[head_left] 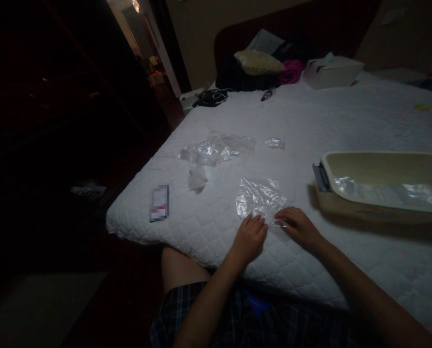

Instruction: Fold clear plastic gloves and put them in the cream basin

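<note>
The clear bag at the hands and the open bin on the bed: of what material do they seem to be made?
The clear bag looks like thin, glossy plastic film: see-through, crinkled, with bright highlights. The open bin seems rigid, smooth plastic, judging by its rounded rim and even beige walls, though dim light leaves this less certain.

palm-down left hand (250, 238) near right hand (302, 228)

Left hand (250, 238) and right hand (300, 229) at 1 clear plastic bag (256, 194) on white quilted bedding (303, 128)
</note>
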A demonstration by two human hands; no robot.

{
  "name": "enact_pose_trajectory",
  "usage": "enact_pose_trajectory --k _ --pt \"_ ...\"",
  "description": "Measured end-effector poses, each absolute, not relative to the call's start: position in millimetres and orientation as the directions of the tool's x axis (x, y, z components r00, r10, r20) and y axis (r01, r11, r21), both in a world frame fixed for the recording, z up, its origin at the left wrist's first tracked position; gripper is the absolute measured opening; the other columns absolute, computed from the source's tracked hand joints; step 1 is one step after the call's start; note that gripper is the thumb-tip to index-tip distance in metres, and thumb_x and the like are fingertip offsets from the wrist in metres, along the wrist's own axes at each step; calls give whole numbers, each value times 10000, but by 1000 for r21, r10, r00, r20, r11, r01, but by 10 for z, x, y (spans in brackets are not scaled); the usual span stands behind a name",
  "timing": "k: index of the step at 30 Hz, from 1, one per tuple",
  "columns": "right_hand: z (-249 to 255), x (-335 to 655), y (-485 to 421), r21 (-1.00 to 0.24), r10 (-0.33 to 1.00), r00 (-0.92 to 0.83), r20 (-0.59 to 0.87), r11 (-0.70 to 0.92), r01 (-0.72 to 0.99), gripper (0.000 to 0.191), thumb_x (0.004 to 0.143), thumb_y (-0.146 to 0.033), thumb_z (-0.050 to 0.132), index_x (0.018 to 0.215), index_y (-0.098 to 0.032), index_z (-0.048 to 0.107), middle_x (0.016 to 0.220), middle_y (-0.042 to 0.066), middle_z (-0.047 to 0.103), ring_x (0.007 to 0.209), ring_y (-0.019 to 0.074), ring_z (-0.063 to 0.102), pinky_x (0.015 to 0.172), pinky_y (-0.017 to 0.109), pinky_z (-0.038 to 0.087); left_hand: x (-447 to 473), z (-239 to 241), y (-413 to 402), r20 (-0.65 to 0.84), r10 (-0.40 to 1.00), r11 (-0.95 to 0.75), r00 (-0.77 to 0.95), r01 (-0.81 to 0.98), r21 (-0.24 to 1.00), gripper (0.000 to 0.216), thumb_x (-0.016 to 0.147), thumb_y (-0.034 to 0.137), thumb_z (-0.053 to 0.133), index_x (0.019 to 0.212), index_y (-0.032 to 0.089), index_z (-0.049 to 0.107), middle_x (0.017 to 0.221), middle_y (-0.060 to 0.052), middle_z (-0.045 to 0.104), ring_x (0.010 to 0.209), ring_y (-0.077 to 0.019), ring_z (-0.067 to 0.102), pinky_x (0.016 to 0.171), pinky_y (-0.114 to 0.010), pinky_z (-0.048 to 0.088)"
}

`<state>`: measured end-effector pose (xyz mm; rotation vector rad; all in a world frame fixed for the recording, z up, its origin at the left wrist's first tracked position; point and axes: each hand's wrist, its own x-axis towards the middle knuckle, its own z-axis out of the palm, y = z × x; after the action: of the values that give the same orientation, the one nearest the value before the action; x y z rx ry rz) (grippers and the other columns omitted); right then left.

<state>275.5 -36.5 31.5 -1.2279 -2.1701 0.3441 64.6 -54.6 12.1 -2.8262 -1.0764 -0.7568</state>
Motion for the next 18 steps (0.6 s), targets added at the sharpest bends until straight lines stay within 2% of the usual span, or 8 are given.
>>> enact_pose_trajectory --k 3,9,12,15,18 --pt "332 2710 -349 -518 874 -329 358 479 709 188 847 -318 492 812 -193 628 800 42 666 782 181 597 758 342 424 643 114 -544 458 610 -771 647 619 152 340 787 110 435 1102 106 565 1174 -126 592 1197 -250 468 1035 -472 352" --pt "280 2605 -296 -501 918 -200 342 358 788 154 781 -259 501 880 -174 585 802 48 639 753 192 576 736 330 402 640 114 -542 456 613 -771 645 614 168 339 795 105 421 1101 97 567 1191 -131 580 1210 -245 458 1040 -460 350" --pt "282 2532 -271 -477 936 -152 317 296 827 124 742 -245 508 841 -178 543 714 21 596 661 174 541 686 309 383 639 113 -542 449 613 -773 650 611 171 340 791 99 425 1101 99 565 1183 -134 584 1206 -243 461 1039 -463 350" --pt "291 2472 -263 -424 932 -139 334 280 861 86 708 -245 531 767 -187 506 638 -4 535 609 163 496 650 299 356 639 110 -545 447 610 -776 654 606 174 347 782 99 435 1105 94 562 1178 -135 587 1206 -249 460 1042 -460 345" --pt "291 2439 -258 -409 918 -125 377 286 866 37 731 -214 511 724 -190 484 649 1 516 619 160 481 651 299 347 641 110 -549 446 613 -776 652 604 183 349 782 106 438 1109 97 559 1193 -134 578 1210 -250 454 1046 -460 339"
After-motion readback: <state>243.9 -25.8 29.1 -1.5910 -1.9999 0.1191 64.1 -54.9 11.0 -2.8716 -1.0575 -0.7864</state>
